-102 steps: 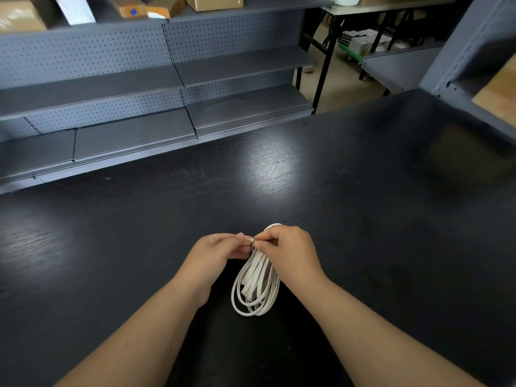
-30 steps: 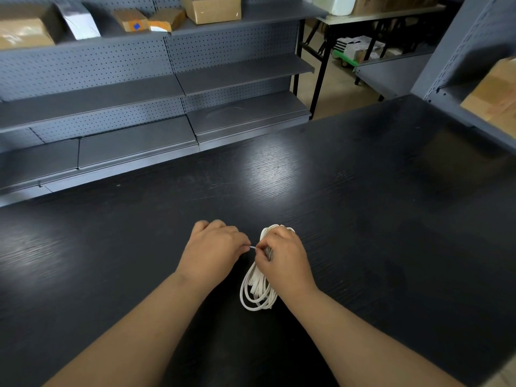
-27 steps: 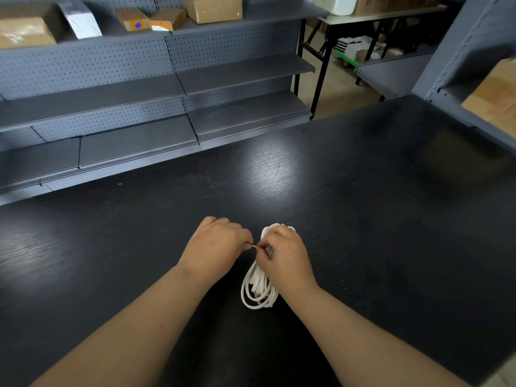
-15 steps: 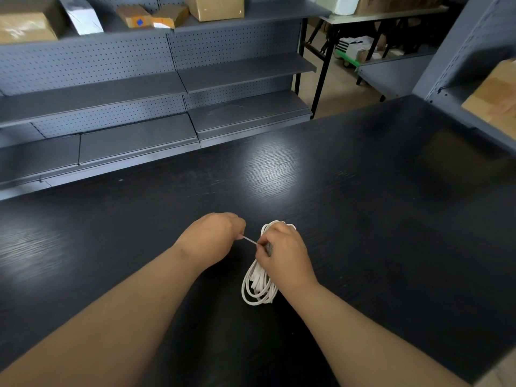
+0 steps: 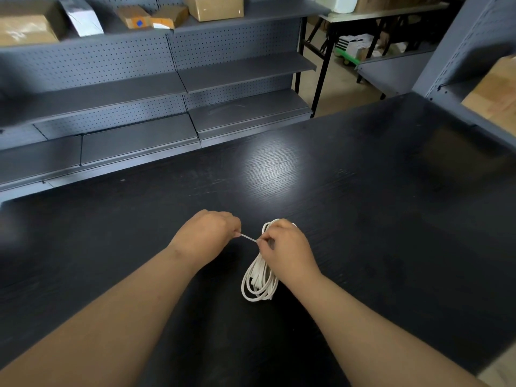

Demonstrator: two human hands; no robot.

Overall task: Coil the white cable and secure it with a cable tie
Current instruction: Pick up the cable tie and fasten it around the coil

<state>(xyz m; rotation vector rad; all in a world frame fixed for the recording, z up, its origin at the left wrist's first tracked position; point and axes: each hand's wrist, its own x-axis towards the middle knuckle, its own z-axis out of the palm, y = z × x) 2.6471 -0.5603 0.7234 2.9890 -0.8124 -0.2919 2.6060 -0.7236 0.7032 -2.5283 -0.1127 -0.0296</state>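
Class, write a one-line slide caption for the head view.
Left hand grips the cable tie; right hand holds the coiled white cable.

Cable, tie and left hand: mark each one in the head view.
Cable (image 5: 255,277): head view, lower loops of the coil.
Tie (image 5: 248,237): head view, bare strip just left of the coil.
Left hand (image 5: 208,233): head view, back of the hand.
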